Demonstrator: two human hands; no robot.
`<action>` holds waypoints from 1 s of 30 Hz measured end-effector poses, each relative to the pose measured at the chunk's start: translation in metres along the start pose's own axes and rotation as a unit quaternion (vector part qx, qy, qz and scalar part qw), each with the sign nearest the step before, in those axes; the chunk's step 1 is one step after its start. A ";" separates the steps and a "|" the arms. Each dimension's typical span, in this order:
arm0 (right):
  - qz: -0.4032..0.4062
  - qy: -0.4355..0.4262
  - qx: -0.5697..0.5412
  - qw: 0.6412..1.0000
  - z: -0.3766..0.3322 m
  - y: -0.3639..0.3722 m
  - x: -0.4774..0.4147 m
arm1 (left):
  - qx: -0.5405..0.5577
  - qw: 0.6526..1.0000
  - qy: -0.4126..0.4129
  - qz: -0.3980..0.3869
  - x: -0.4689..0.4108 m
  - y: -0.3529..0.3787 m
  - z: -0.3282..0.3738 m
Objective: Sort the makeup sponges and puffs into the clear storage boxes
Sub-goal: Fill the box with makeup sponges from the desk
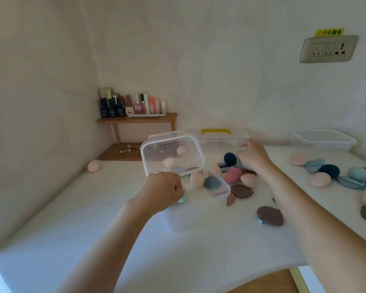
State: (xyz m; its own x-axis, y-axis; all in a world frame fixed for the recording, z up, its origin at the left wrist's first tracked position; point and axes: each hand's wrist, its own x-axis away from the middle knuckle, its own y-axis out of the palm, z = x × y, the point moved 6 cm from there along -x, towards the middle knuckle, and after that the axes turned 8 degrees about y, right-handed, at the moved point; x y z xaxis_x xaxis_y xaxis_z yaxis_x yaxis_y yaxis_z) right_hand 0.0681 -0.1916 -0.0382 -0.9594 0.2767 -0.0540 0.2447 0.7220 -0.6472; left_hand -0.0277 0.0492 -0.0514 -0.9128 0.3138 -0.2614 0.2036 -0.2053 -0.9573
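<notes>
The clear storage box (218, 192) sits mid-tabletop with its hinged lid (172, 154) standing open, and there's already a peach sponge (196, 178) and a grey-blue puff (212, 182) inside. The left hand (163, 192) is curled closed right at the box's near-left corner with something pale teal (181, 197) peeking out under the fingers, so my guess is it's dropping a sponge in or steadying the box.

The right hand (253, 156) is over at the loose pile just behind the box, fingers bent around something, can't really tell what. A navy sponge (230, 158) is right beside it.

So we're mid-sort, box filling up. Next move probably means bringing that pick over the rim and letting go. Plenty more lies along the right side, like a brown puff (269, 215).
</notes>
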 end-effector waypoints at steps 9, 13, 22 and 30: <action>-0.041 0.021 0.160 0.986 0.026 0.026 -0.056 | 0.007 0.997 0.003 0.070 0.000 0.002 0.003; -0.014 0.018 0.203 0.979 0.034 0.032 -0.061 | 0.007 0.998 -0.007 0.063 -0.001 0.003 0.000; 0.119 -0.071 0.062 0.988 -0.005 -0.007 -0.041 | 0.070 0.993 -0.056 0.079 0.002 0.001 -0.005; -0.082 -0.224 0.062 0.969 -0.073 0.001 0.078 | 0.080 0.994 -0.061 0.038 0.000 0.006 -0.004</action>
State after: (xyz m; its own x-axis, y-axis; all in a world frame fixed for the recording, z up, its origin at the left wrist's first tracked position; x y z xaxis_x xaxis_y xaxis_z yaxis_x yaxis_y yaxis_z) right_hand 0.0034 -0.1232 0.0121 -0.9552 -0.1595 -0.2492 0.0909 0.6432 -0.7603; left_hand -0.0247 0.0520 -0.0577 -0.9353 0.1789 -0.3055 0.2231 -0.3722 -0.9009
